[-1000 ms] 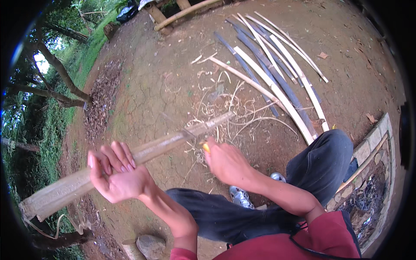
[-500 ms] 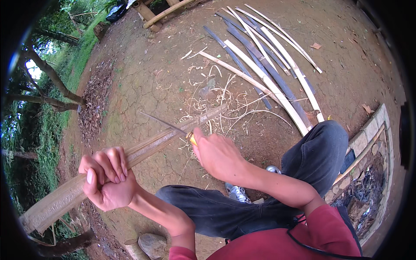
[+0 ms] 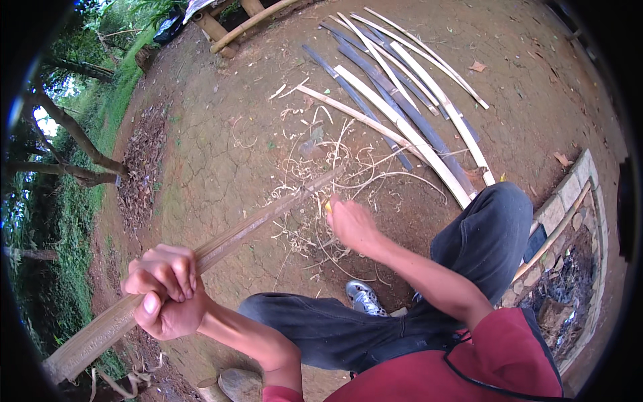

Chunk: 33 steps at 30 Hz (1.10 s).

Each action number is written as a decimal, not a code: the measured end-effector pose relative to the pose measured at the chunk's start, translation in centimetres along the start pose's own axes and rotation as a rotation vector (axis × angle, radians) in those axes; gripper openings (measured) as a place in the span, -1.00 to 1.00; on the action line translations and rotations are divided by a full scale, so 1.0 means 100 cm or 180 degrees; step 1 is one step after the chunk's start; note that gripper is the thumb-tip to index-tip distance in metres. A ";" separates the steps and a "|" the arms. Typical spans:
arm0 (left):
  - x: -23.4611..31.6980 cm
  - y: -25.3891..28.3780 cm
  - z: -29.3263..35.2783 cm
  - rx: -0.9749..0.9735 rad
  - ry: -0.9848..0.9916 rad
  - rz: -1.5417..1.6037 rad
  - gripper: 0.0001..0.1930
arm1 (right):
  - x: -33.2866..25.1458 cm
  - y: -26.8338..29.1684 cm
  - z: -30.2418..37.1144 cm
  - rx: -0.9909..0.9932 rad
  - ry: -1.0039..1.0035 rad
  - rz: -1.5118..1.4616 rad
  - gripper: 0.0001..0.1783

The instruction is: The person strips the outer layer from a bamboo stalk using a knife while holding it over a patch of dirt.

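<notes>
My left hand [image 3: 167,291] is closed around a long split-bamboo piece [image 3: 244,229], which slants from the lower left up to the middle of the view. My right hand [image 3: 351,222] grips a knife by its yellow handle [image 3: 328,206], close to the far end of the bamboo. The blade is hard to make out here, seeming to lie by the bamboo's edge. Thin curled shavings [image 3: 315,240] are scattered on the ground beneath and beyond that end.
Several pale and dark bamboo strips [image 3: 396,120] lie on the dirt beyond my hands. To the right is a stone-edged fire pit [image 3: 576,184] with ash and a pole. Trees [image 3: 74,127] stand at the left. A rock [image 3: 241,385] sits by my bent legs.
My right hand with the knife has moved right and slightly up, along the bamboo toward its far end. My left hand keeps its hold, shifted slightly lower.
</notes>
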<state>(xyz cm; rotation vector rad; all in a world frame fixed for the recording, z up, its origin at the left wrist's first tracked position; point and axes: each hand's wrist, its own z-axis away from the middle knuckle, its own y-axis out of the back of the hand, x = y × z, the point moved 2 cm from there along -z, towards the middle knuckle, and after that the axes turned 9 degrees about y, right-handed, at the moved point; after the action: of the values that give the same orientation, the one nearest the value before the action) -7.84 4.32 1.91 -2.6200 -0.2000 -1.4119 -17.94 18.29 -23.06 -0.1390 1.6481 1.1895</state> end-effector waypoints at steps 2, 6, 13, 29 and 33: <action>-0.001 0.000 0.002 0.0100 0.0046 0.0012 -0.65 | -0.019 0.002 0.003 -0.0028 -0.0036 -0.0093 -0.74; 0.001 -0.001 0.006 0.0217 0.0090 -0.0107 -0.66 | -0.067 0.021 0.012 -0.0052 0.0285 -0.0208 -0.77; 0.002 0.004 0.000 0.0369 0.0000 -0.0096 -0.68 | 0.060 -0.038 -0.017 -0.0244 -0.0406 0.0528 -0.81; 0.000 0.019 0.013 0.2027 -0.0283 -0.0180 -0.72 | -0.058 0.003 0.008 -0.0149 0.0154 -0.0908 -0.69; 0.001 0.019 0.013 0.1958 -0.0379 -0.0176 -0.74 | -0.095 0.008 0.030 -0.0203 0.0667 -0.0522 -0.65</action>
<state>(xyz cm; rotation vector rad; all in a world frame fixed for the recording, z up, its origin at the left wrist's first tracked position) -6.37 2.75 1.15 -2.1895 -0.6161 -0.9955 -12.21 16.75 -15.00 -0.4437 1.7432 1.1323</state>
